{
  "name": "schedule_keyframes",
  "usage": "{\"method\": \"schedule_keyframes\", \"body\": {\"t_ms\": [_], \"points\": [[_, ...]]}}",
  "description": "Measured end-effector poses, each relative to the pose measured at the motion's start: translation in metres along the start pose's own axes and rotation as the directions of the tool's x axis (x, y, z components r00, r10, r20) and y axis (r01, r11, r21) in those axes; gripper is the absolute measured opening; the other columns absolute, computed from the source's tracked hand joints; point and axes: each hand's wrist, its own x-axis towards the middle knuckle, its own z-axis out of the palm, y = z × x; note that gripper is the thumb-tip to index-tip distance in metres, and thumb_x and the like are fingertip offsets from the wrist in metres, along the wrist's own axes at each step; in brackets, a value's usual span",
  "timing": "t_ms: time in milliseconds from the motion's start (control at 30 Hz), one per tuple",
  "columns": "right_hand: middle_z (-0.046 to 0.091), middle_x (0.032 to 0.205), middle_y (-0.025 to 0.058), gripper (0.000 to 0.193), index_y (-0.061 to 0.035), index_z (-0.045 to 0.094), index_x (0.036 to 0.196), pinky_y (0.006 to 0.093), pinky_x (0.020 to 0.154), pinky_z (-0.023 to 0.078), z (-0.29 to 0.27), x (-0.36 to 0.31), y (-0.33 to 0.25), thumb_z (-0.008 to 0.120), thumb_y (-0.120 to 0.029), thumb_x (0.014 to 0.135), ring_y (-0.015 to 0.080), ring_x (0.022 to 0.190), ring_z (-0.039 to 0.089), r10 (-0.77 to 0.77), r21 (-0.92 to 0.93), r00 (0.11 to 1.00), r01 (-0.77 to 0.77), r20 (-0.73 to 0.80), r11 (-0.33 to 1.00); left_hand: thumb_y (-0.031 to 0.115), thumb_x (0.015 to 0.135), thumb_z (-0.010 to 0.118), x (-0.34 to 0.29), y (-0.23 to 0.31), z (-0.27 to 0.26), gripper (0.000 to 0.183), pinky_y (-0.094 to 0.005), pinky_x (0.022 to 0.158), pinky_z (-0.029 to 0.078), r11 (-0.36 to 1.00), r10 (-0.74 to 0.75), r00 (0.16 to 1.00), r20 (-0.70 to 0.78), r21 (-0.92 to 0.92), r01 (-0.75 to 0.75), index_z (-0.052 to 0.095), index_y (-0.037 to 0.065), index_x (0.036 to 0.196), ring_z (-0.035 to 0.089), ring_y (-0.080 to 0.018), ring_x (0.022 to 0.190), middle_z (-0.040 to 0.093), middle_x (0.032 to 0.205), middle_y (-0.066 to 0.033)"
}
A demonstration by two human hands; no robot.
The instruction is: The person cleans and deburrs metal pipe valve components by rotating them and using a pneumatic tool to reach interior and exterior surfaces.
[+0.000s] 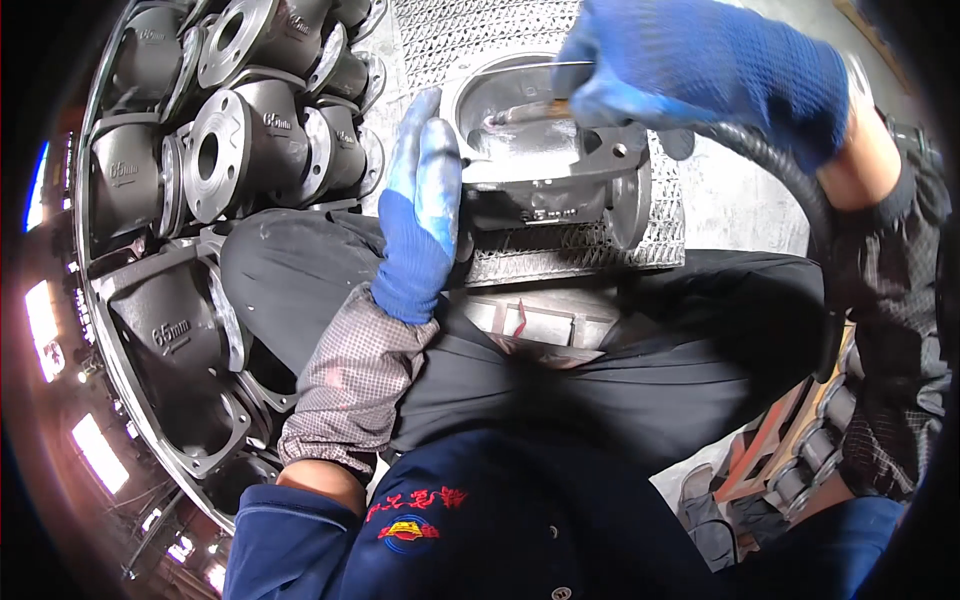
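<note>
A dark grey cast-iron valve body [540, 200] lies on its side before me, its wide oval opening turned up and a round flange at its right end. My right hand [640, 75], in a blue knitted glove, is closed around a slim hand grinder [545, 111]. Its thin shank and small pinkish tip reach into the opening. From that hand a thick black hose [765, 155] runs down to the right. My left hand [425, 185], gloved too, is held flat with fingers stretched along the casting's left edge, seemingly touching it.
Under the casting is a patterned metal-mesh mat [640, 255]. Stacked on my left are several similar castings [262, 140], with a larger one [170, 320] nearer. My knees [300, 255] flank the work spot. More metal parts [800, 465] lie low on the right.
</note>
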Motion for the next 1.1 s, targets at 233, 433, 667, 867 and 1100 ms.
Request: {"method": "schedule_keyframes", "body": {"t_ms": [233, 433, 667, 867, 1100], "points": [[0.061, 0.089, 0.0115, 0.035, 0.0023, 0.057, 0.114, 0.0244, 0.061, 0.050, 0.001, 0.036, 0.031, 0.055, -0.018, 0.086, 0.0149, 0.070, 0.060, -0.007, 0.291, 0.994, -0.026, 0.112, 0.956, 0.010, 0.094, 0.039, 0.001, 0.003, 0.007, 0.038, -0.0285, 0.088, 0.045, 0.988, -0.011, 0.993, -0.118, 0.150, 0.029, 0.047, -0.006, 0.127, 0.056, -0.0205, 0.100, 0.054, 0.125, -0.0195], [0.059, 0.103, 0.0117, 0.036, 0.0015, 0.053, 0.119, 0.0253, 0.072, 0.050, 0.006, 0.051, 0.040, 0.053, -0.019, 0.090, 0.0163, 0.084, 0.059, -0.003, 0.518, 0.992, -0.063, 0.125, 0.853, 0.009, 0.093, 0.040, 0.005, 0.003, 0.006, 0.038, -0.0320, 0.095, 0.043, 0.993, -0.075, 0.986, -0.147, 0.081, 0.087, 0.047, -0.006, 0.127, 0.055, -0.0277, 0.111, 0.053, 0.125, -0.0205], [0.056, 0.118, 0.0119, 0.036, 0.0006, 0.049, 0.125, 0.0262, 0.085, 0.050, 0.008, 0.052, 0.045, 0.050, -0.019, 0.094, 0.0180, 0.100, 0.058, 0.005, 0.897, 0.977, -0.200, 0.215, 0.394, 0.002, 0.088, 0.050, 0.003, 0.003, -0.001, 0.026, -0.0331, 0.075, 0.053, 0.815, 0.094, 0.995, 0.019, 0.572, -0.088, 0.052, -0.010, 0.111, 0.062, -0.0317, 0.093, 0.055, 0.119, -0.0244], [0.058, 0.116, 0.0081, 0.030, -0.0018, 0.053, 0.121, 0.0237, 0.084, 0.049, 0.003, 0.059, 0.044, 0.049, -0.015, 0.094, 0.0142, 0.100, 0.057, 0.005, 0.367, 0.974, -0.091, 0.228, 0.926, -0.005, 0.080, 0.053, 0.007, 0.000, -0.002, 0.019, -0.0342, 0.064, 0.054, 0.717, 0.223, 0.972, 0.072, 0.664, -0.213, 0.054, -0.009, 0.099, 0.064, -0.0297, 0.078, 0.055, 0.116, -0.0262], [0.064, 0.088, 0.0127, 0.019, -0.0027, 0.064, 0.096, 0.0296, 0.067, 0.048, 0.006, 0.073, 0.003, 0.056, -0.016, 0.085, 0.0208, 0.074, 0.061, -0.178, -0.310, 0.936, 0.275, 0.305, 0.910, 0.002, 0.093, 0.034, -0.001, 0.002, 0.000, 0.027, -0.0267, 0.081, 0.047, 0.874, -0.040, 0.999, 0.004, 0.484, 0.032, 0.051, -0.007, 0.112, 0.057, -0.0201, 0.093, 0.054, 0.107, -0.0149]]}}
